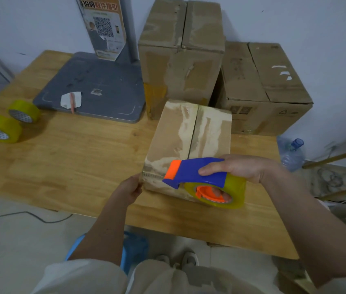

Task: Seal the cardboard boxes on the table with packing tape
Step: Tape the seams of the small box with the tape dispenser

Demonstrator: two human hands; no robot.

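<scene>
Right now head view: right hand (238, 167) grips tape dispenser (197, 172) at near edge of small box (189, 145) on table (72, 155); left hand (128, 190) pinches box corner. Box looks light, stiff, likely slides, so brace the corner

You face a wooden table (72, 158) against a pale wall (295, 20); light tiled floor (15, 247) lies below.
</scene>
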